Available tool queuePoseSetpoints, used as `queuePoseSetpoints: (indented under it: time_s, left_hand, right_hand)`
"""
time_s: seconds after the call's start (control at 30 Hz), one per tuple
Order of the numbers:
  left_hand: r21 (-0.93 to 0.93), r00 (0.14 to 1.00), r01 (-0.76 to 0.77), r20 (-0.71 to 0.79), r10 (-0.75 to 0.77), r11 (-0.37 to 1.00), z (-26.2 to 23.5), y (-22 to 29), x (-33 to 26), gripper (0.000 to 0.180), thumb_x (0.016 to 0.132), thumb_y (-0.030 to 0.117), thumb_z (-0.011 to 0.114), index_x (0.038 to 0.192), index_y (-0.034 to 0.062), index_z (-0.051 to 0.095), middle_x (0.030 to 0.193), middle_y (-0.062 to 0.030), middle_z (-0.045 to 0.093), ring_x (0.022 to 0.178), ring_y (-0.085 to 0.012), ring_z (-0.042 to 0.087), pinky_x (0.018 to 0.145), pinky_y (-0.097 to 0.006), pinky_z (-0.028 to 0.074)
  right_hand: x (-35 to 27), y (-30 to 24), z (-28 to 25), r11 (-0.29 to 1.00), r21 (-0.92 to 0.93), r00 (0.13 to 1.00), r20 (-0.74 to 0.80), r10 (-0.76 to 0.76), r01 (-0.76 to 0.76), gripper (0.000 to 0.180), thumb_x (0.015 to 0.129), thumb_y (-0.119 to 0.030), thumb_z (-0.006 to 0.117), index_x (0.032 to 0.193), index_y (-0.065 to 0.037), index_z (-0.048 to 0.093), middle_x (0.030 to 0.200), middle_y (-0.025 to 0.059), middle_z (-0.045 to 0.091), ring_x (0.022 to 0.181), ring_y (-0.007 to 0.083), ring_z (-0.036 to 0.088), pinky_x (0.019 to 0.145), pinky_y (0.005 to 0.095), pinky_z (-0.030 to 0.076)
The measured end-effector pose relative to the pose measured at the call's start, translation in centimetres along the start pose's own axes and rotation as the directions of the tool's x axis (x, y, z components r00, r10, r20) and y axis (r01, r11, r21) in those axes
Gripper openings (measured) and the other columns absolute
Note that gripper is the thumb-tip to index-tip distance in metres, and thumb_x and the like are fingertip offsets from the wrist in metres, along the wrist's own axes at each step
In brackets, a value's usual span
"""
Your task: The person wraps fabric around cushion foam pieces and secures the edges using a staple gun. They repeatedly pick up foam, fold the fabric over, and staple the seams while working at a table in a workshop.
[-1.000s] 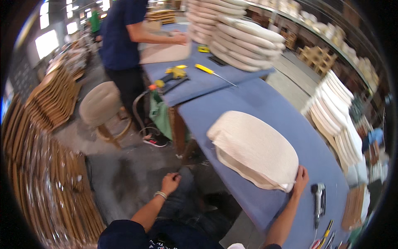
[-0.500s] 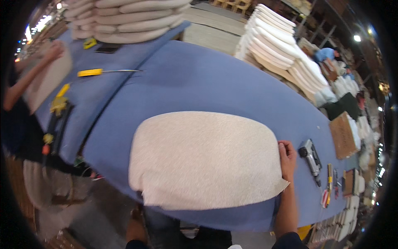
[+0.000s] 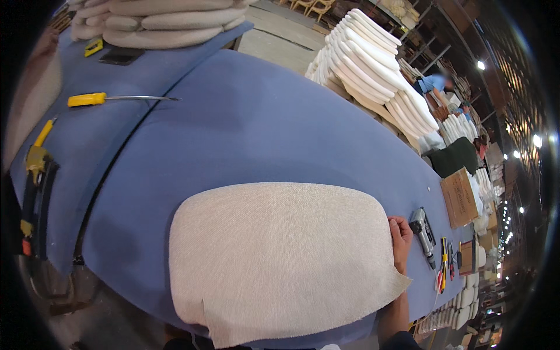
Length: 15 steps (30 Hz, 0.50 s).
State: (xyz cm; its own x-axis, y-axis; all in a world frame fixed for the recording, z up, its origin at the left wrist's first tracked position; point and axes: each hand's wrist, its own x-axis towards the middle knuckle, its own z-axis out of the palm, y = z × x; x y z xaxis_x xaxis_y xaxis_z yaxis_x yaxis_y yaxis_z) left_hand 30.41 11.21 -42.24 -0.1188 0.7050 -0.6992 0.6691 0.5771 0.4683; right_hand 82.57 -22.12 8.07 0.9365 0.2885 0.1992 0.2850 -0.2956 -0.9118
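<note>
A large cream fabric-covered seat cushion (image 3: 280,256) lies flat on the blue-covered worktable (image 3: 262,134), near its front edge. My right hand (image 3: 400,240) rests against the cushion's right edge, fingers curled on the fabric there. My left hand is out of sight below the frame. A grey stapler gun (image 3: 422,228) lies just right of my right hand, with small red- and yellow-handled tools (image 3: 442,271) beyond it.
A yellow-handled screwdriver (image 3: 111,98) lies at the table's far left. Yellow tools (image 3: 36,157) hang at the left edge. Stacks of cream cushions sit at the back (image 3: 157,23) and right (image 3: 379,70). A cardboard box (image 3: 459,197) stands to the right.
The view has swung from the floor and another worker onto the table. The cushion now fills the near table, with my right hand still at its right edge. My left hand has left the view.
</note>
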Motion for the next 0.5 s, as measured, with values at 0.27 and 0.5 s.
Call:
queuePoseSetpoints:
  time_s: [0.27, 0.5]
  left_hand:
    - [-0.058, 0.989, -0.139, 0.037, 0.141, 0.989, -1.7, -2.3, -7.3, 0.030, 0.097, 0.023, 0.053, 0.106, 0.0027, 0.074, 0.102, -0.0170, 0.072, 0.089, -0.0338, 0.068, 0.079, -0.044, 0.055]
    - [0.012, 0.948, -0.314, 0.065, 0.313, 0.949, -3.4, -8.7, -16.7, 0.031, 0.096, 0.022, 0.052, 0.108, 0.0031, 0.073, 0.106, -0.0193, 0.073, 0.092, -0.0369, 0.070, 0.081, -0.047, 0.055]
  right_hand:
    - [2.0, 1.5, 0.7, 0.996, -0.002, 0.995, 0.035, -0.090, 0.090, 0.020, 0.101, -0.017, 0.064, 0.103, 0.001, 0.071, 0.091, 0.0022, 0.070, 0.083, 0.0095, 0.061, 0.077, 0.0266, 0.049]
    - [3.9, 4.0, 0.5, 0.976, 0.061, 0.974, 0.074, -0.213, 0.209, 0.021, 0.100, -0.017, 0.063, 0.104, 0.002, 0.071, 0.092, 0.0044, 0.071, 0.086, 0.0119, 0.062, 0.081, 0.0283, 0.050]
